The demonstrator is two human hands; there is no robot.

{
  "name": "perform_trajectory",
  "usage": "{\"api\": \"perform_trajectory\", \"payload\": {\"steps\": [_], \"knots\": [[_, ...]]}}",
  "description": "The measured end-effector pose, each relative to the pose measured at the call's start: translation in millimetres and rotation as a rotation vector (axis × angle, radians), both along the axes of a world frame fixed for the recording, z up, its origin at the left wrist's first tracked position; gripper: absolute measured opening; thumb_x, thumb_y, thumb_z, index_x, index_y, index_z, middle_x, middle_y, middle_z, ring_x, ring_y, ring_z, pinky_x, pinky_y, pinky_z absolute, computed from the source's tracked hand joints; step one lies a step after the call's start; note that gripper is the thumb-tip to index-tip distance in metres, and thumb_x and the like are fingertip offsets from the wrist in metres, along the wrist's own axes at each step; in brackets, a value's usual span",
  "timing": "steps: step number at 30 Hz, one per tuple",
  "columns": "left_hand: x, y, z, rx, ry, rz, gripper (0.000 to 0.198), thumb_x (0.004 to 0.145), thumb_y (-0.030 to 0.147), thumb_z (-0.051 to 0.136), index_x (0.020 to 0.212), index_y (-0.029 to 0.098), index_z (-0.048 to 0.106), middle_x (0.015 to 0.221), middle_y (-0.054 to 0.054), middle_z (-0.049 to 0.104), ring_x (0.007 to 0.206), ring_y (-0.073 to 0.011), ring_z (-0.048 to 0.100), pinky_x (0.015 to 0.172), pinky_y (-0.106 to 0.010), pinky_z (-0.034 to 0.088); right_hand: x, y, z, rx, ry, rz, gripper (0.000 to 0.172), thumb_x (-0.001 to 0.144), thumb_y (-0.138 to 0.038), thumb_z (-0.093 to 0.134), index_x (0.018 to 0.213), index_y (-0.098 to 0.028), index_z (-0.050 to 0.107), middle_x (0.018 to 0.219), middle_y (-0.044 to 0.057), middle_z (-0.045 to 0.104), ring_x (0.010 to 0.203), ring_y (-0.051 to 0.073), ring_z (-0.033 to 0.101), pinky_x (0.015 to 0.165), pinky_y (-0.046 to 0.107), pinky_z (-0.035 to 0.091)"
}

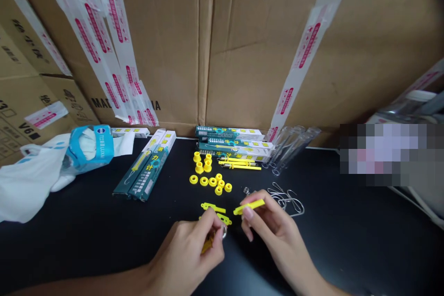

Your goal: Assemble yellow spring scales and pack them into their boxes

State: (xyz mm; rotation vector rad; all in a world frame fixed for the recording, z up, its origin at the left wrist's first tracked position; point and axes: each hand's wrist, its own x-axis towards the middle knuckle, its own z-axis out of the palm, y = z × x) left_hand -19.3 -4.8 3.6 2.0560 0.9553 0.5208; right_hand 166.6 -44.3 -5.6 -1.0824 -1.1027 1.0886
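My left hand [192, 245] is closed, with thumb and forefinger pinching a shiny metal ring [225, 231]. Something yellow [207, 246] shows beneath its fingers, mostly hidden. Between the thumb and fingers of my right hand [275, 226] is a flat yellow plastic strip [255, 205] with a narrow end. Two similar flat yellow pieces lie on the black table past my left hand, the farther one [213, 207] in plainer sight. Bent metal hooks [289, 201] lie just beyond my right hand. A small metal piece [246, 190] is close to its fingers.
Several yellow collars [199, 167] and yellow rings [204, 181] stand farther back. Behind them are yellow rods with springs [239, 165], spring-scale boxes [236, 143] and clear plastic tubes [291, 148]. More boxes [147, 164] and a tissue pack [90, 145] lie left. Large cartons [166, 46] close off the back.
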Motion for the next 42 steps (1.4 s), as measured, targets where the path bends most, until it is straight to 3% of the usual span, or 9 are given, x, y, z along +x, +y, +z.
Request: {"api": "perform_trajectory", "payload": {"steps": [6, 10, 13, 19, 24, 30, 42], "knots": [[2.6, -0.1, 2.1, 0.080, 0.009, -0.019, 0.019, 0.093, 0.023, 0.044, 0.076, 0.024, 0.051, 0.054, 0.005, 0.059, 0.043, -0.0126, 0.055, 0.047, -0.020, 0.036, -1.9, -4.8, -2.7, -0.052, -0.013, 0.090, 0.020, 0.094, -0.040, 0.065, 0.089, -0.021, 0.062, 0.074, -0.003, 0.058, 0.057, 0.009, 0.054, 0.056, 0.023, 0.045], [3.5, -0.4, 0.9, 0.138, 0.013, -0.022, 0.018, 0.091, 0.020, 0.038, 0.079, 0.023, 0.050, 0.055, 0.006, 0.055, 0.044, -0.0117, 0.052, 0.047, -0.020, 0.035, -1.5, -5.7, -2.0, -0.006, -0.058, 0.096, 0.015, 0.094, -0.035, 0.065, 0.088, -0.022, 0.063, 0.086, 0.000, 0.064, 0.062, 0.010, 0.058, 0.059, 0.023, 0.049], [3.9, 0.6, 1.0, 0.112, 0.010, -0.025, 0.017, 0.091, 0.022, 0.038, 0.080, 0.023, 0.050, 0.058, 0.005, 0.056, 0.047, -0.0116, 0.053, 0.049, -0.019, 0.037, -1.0, -5.9, -0.8, 0.051, -0.073, 0.105, 0.008, 0.094, -0.031, 0.066, 0.091, -0.024, 0.066, 0.098, 0.002, 0.068, 0.073, 0.012, 0.065, 0.068, 0.024, 0.055], [4.0, 0.4, 2.5, 0.064, 0.011, -0.025, 0.018, 0.093, 0.025, 0.037, 0.078, 0.023, 0.046, 0.059, 0.005, 0.060, 0.049, -0.0116, 0.057, 0.051, -0.018, 0.040, -0.3, -10.2, -0.9, 0.041, -0.081, 0.106, 0.002, 0.095, -0.028, 0.065, 0.095, -0.026, 0.067, 0.096, 0.003, 0.077, 0.086, 0.017, 0.074, 0.079, 0.025, 0.058], [2.9, -0.6, 0.7, 0.081, 0.017, -0.021, 0.019, 0.093, 0.024, 0.036, 0.077, 0.024, 0.045, 0.061, 0.004, 0.064, 0.049, -0.0117, 0.060, 0.050, -0.018, 0.040, -0.8, -13.1, -0.3, 0.050, -0.059, 0.114, 0.001, 0.095, -0.027, 0.065, 0.095, -0.027, 0.066, 0.102, 0.003, 0.079, 0.091, 0.018, 0.076, 0.082, 0.026, 0.059], [3.6, -0.1, 1.2, 0.105, 0.063, 0.003, 0.021, 0.091, 0.024, 0.034, 0.076, 0.023, 0.048, 0.058, 0.003, 0.063, 0.043, -0.0119, 0.052, 0.046, -0.021, 0.035, -1.3, -11.5, 0.3, -0.011, -0.039, 0.134, 0.005, 0.096, -0.029, 0.064, 0.095, -0.025, 0.066, 0.102, 0.003, 0.079, 0.090, 0.017, 0.075, 0.082, 0.025, 0.058], [2.8, 1.4, 3.7, -0.007, 0.022, 0.000, 0.022, 0.092, 0.025, 0.036, 0.075, 0.023, 0.048, 0.059, 0.004, 0.064, 0.047, -0.0113, 0.053, 0.049, -0.021, 0.032, -0.6, -9.6, 0.5, -0.072, -0.038, 0.129, 0.013, 0.095, -0.037, 0.064, 0.093, -0.024, 0.065, 0.095, 0.003, 0.078, 0.088, 0.017, 0.075, 0.081, 0.026, 0.057]]}}
